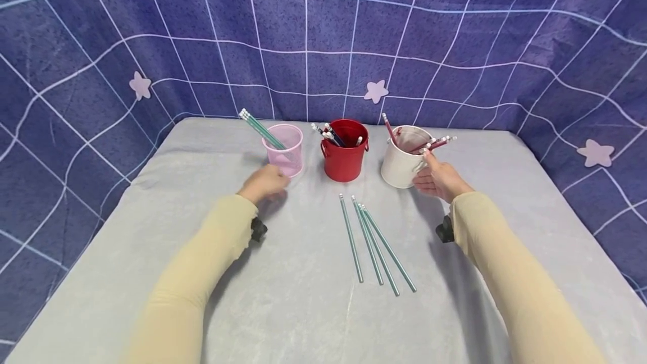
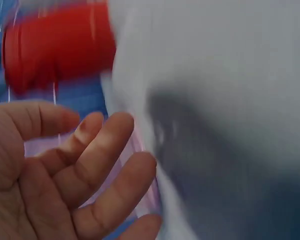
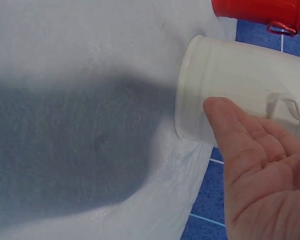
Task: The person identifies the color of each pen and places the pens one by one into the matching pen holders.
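Note:
A pink mesh pencil cup (image 1: 290, 166) with several teal pencils leaning in it stands at the left. My left hand (image 1: 265, 182) is beside its lower front, holding nothing; in the left wrist view the fingers (image 2: 102, 155) are loosely bent, and that view is blurred. At the right is a white bucket (image 1: 396, 166) containing dark red pencils (image 1: 438, 144). My right hand (image 1: 441, 178) lies along the bucket's right side, thumb up near the rim. Seen from the right wrist, its extended fingers (image 3: 222, 112) overlap the white wall; firm contact cannot be judged.
Between the two containers stands a red bucket (image 1: 343, 163) with dark pencils in it. Several teal pencils (image 1: 351, 237) lie loose on the grey-covered table (image 1: 303, 308) in front. A blue gridded cloth (image 1: 323, 32) hangs behind and around the sides.

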`<action>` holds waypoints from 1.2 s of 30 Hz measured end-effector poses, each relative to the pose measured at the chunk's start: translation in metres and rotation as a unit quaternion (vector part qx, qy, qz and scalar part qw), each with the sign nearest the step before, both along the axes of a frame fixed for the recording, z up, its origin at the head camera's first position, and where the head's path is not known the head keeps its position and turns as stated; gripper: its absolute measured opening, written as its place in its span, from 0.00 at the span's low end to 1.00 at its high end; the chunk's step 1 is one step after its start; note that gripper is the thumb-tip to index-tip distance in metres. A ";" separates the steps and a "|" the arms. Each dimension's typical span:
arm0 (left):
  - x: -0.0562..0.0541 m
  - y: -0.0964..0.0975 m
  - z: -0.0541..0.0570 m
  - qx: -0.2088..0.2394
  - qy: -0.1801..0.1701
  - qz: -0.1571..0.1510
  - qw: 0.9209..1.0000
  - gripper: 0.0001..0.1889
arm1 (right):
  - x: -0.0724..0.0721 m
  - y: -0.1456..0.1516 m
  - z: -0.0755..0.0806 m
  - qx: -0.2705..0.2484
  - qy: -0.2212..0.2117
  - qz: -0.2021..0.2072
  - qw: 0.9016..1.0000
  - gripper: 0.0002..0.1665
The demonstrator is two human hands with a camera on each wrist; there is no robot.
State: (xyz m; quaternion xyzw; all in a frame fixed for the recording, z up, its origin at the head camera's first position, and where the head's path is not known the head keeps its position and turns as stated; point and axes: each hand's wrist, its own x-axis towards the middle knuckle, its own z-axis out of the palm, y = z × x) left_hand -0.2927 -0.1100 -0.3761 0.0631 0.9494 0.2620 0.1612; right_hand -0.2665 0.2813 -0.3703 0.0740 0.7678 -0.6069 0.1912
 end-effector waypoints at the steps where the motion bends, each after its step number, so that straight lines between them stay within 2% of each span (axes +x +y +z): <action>1: 0.003 0.009 0.000 -0.009 -0.006 -0.025 1.000 0.14 | 0.000 0.000 0.000 0.001 0.001 -0.001 1.000 0.52; 4: 0.012 0.037 0.003 -0.046 -0.008 -0.084 0.995 0.15 | 0.001 0.001 0.000 0.002 0.002 0.002 1.000 0.52; 6: 0.016 0.055 0.009 -0.072 -0.006 -0.111 0.991 0.16 | 0.001 0.002 0.001 0.006 0.002 0.003 1.000 0.53; 10: 0.020 0.085 0.016 -0.124 -0.015 -0.144 0.982 0.16 | 0.001 0.005 0.000 0.013 0.001 0.008 1.000 0.53; 13: 0.022 0.101 0.013 -0.145 -0.021 -0.159 0.976 0.16 | 0.001 0.006 0.002 0.011 0.001 0.012 1.000 0.54; 18: 0.023 0.116 0.001 -0.163 -0.042 -0.174 0.970 0.15 | -0.001 0.003 0.003 0.003 -0.006 0.019 1.000 0.53; 21: 0.022 0.122 0.000 -0.154 -0.053 -0.168 0.972 0.15 | -0.001 0.002 0.002 0.006 -0.008 0.023 1.000 0.53; 25: 0.019 0.131 0.006 -0.138 -0.052 -0.153 0.977 0.15 | -0.001 0.003 0.001 0.008 -0.005 0.021 1.000 0.54; 28: 0.019 0.133 0.005 -0.140 -0.049 -0.158 0.976 0.15 | -0.001 0.002 0.001 0.006 -0.005 0.016 1.000 0.54; 32: 0.022 0.133 -0.004 -0.145 -0.058 -0.171 0.973 0.15 | -0.001 0.001 0.001 0.003 -0.008 0.010 1.000 0.54; 36: 0.024 0.133 -0.013 -0.151 -0.061 -0.171 0.972 0.15 | 0.000 0.000 0.002 0.005 -0.008 0.015 1.000 0.53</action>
